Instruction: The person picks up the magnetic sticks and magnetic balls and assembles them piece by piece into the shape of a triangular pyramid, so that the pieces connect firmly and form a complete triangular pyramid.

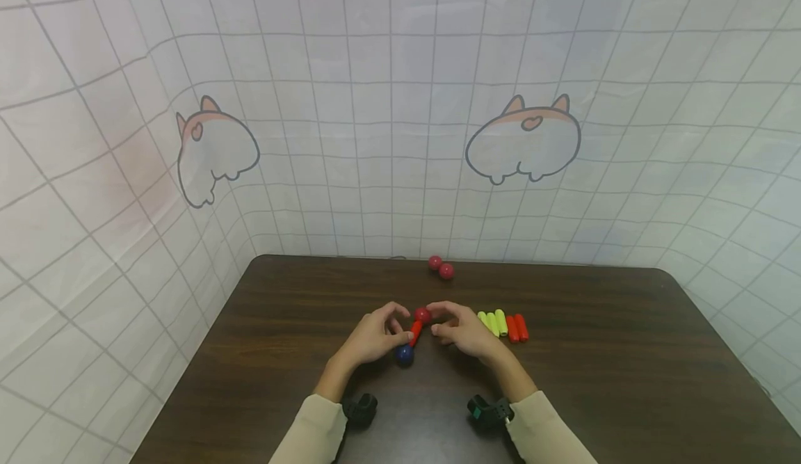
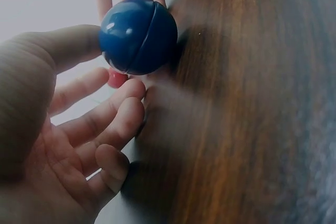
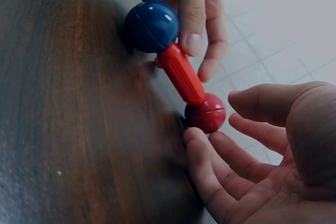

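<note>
A red ribbed rod lies on the table with a blue ball at its near end and a red ball at its far end. My left hand is beside the rod, its thumb close to the rod and blue ball, fingers loosely bent. In the right wrist view the left thumb is alongside the rod; whether it touches cannot be told. My right hand rests by the red ball, thumb and fingers spread apart around it without gripping.
Several yellow-green rods and two red rods lie to the right of my right hand. Two more red balls sit near the table's back edge. A gridded white curtain hangs behind the dark wooden table.
</note>
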Tool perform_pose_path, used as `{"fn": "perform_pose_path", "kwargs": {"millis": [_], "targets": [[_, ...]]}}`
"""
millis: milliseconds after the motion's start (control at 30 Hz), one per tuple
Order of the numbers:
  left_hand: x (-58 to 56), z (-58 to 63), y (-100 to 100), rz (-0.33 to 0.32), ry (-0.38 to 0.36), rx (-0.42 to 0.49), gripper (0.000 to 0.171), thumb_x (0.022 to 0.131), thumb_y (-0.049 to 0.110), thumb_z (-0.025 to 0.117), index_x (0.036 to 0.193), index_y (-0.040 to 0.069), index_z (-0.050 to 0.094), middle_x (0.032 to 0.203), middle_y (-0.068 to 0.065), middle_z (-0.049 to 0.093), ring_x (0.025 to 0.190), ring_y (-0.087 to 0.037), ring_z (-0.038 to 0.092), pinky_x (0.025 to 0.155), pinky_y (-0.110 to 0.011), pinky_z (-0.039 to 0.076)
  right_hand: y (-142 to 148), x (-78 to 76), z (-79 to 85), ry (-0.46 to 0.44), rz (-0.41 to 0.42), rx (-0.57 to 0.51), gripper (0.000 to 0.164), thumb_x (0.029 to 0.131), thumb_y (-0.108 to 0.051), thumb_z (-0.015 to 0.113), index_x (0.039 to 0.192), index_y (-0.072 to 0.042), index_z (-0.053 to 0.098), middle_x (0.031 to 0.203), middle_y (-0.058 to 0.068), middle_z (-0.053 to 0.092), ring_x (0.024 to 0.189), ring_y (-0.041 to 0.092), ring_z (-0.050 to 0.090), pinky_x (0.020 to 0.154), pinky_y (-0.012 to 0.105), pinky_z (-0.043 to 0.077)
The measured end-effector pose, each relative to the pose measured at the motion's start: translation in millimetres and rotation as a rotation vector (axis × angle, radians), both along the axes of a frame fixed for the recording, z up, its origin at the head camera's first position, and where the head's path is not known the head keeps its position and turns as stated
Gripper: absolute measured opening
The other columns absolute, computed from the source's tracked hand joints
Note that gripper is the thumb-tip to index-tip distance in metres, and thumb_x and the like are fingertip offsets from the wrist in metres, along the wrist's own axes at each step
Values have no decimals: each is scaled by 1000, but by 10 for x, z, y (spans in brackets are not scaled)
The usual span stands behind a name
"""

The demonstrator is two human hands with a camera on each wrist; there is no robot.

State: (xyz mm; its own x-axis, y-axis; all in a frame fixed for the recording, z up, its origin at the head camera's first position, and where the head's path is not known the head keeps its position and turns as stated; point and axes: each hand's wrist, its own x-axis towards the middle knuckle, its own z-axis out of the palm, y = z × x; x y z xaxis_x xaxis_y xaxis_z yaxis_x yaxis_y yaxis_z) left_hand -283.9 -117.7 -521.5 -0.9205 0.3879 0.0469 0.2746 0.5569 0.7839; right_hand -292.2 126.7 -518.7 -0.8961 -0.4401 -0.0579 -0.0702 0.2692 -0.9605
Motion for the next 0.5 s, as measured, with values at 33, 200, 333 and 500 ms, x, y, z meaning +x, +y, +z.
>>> {"fn": "perform_pose_path", "kwargs": {"millis": [33,200,333,500], "targets": [[3,3,3,2,-1,1,43,93,30,74,130,13,61,85,2,68,64,-12,56,57,-28,45,10,-6,3,1,5,0,43,100,-9,63,141,-2,55,138,24,58,104,27,69,84,40,60],[0,0,22,0,22,-16,54,92,27,74,142,17,56,83,3,68,62,-10,55,55,-26,43,152,-24,102,47,9,8,42,102,-12,61,141,3,52,136,31,56,105,32,69,84,44,60],[10,12,46,0,45,-54,57,92,27,74,146,22,55,83,4,67,59,-7,52,54,-24,41,414,-28,250,90,-54,-1,43,104,-16,59,142,3,50,137,33,55,109,32,69,88,47,58],[32,22,83,-9,57,-101,56,95,28,70,148,28,53,82,4,63,55,-7,48,51,-24,38,843,-22,379,124,-168,-14,43,106,-24,58,142,-1,51,138,30,56,113,35,67,94,49,56]]}}
